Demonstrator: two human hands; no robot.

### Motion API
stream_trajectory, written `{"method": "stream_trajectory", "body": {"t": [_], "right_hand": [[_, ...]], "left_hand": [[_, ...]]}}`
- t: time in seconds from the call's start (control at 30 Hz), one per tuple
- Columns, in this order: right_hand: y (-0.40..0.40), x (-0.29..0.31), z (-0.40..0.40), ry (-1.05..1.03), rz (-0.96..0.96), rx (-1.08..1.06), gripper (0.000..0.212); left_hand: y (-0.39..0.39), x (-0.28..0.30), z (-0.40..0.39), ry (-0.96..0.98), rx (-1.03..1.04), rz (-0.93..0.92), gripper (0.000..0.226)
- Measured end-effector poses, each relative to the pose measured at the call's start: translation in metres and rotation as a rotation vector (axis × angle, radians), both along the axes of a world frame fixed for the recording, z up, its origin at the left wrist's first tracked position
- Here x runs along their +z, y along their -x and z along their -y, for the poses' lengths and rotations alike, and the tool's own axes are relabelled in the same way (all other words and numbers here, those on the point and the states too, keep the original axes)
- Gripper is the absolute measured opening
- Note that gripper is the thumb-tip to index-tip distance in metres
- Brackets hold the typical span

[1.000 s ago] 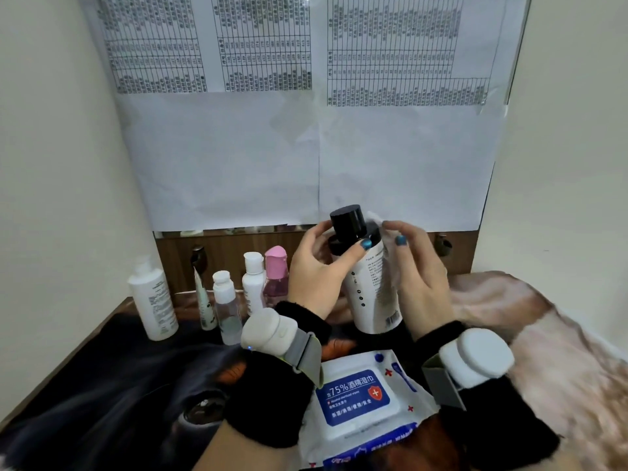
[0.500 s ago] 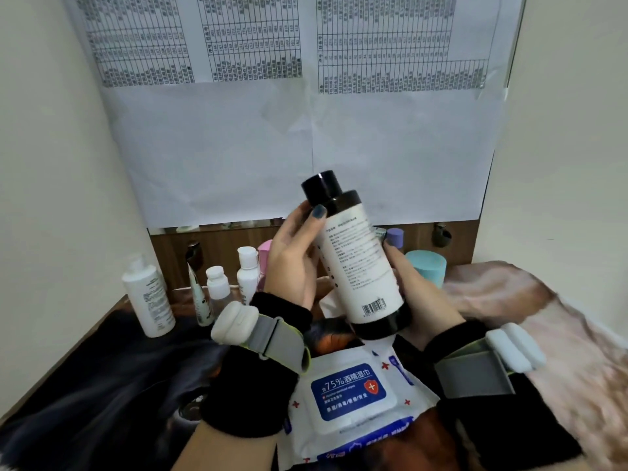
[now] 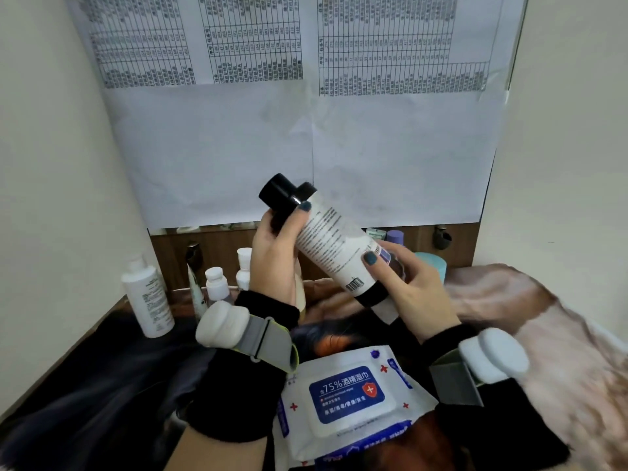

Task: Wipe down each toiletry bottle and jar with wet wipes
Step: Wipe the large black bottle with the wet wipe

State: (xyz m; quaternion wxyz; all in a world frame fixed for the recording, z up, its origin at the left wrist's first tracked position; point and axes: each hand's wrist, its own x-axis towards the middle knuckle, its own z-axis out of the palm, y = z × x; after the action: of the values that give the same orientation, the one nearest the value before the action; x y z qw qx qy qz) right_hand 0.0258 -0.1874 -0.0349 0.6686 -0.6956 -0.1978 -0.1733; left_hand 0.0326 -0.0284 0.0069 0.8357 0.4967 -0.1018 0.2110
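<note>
Both hands held the bottle (image 3: 334,246) tipped in the air over the table's middle — left hand (image 3: 273,253) curled near the cap, right hand (image 3: 404,287) curled round the bottom — so a wet grip might have let it fall on the wipes (image 3: 350,399).

Small bottles (image 3: 217,283) line the back-left wall and a wet-wipe pack (image 3: 346,402) lies front centre – bare blanket (image 3: 543,334) to the right leaves open room on the bench
</note>
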Motion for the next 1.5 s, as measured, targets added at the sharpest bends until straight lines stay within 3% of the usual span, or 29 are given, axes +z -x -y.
{"method": "stream_trajectory", "body": {"t": [0.1, 0.23, 0.43, 0.57, 0.77, 0.83, 0.9, 1.03, 1.1, 1.3, 1.5], "right_hand": [[0.003, 0.0, 0.0, 0.027, 0.137, -0.091, 0.044], [0.006, -0.001, -0.004, 0.143, 0.268, -0.176, 0.05], [0.009, 0.001, -0.009, 0.136, 0.381, -0.178, 0.046], [0.007, -0.005, -0.012, 0.188, 0.354, -0.245, 0.044], [-0.008, -0.023, -0.014, 0.269, 0.185, -0.384, 0.043], [-0.014, -0.024, -0.013, 0.153, 0.105, -0.383, 0.036], [-0.019, -0.021, -0.011, -0.107, -0.001, -0.303, 0.029], [-0.025, -0.015, -0.008, -0.6, -0.378, -0.09, 0.022], [-0.023, -0.012, -0.008, -0.83, -0.568, 0.058, 0.034], [-0.013, -0.006, -0.009, -0.915, -0.705, 0.379, 0.053], [-0.02, -0.018, -0.012, -0.924, -0.788, 0.387, 0.045]], "left_hand": [[0.0, 0.0, 0.0, -0.118, 0.078, -0.008, 0.042], [0.002, -0.002, 0.003, -0.244, -0.001, -0.008, 0.038], [0.004, -0.008, 0.013, -0.556, 0.063, 0.088, 0.04], [0.008, -0.007, 0.014, -0.572, 0.221, 0.137, 0.049], [0.007, -0.004, 0.008, -0.432, 0.437, 0.133, 0.061], [0.006, -0.004, 0.008, -0.402, 0.423, 0.136, 0.062], [0.005, -0.004, 0.009, -0.396, 0.372, 0.133, 0.057], [0.006, -0.005, 0.011, -0.383, 0.222, 0.136, 0.045], [0.009, -0.005, 0.013, -0.393, 0.174, 0.156, 0.042], [0.012, -0.003, 0.01, -0.487, 0.152, 0.244, 0.05], [0.009, -0.007, 0.013, -0.73, 0.275, 0.345, 0.062]]}}
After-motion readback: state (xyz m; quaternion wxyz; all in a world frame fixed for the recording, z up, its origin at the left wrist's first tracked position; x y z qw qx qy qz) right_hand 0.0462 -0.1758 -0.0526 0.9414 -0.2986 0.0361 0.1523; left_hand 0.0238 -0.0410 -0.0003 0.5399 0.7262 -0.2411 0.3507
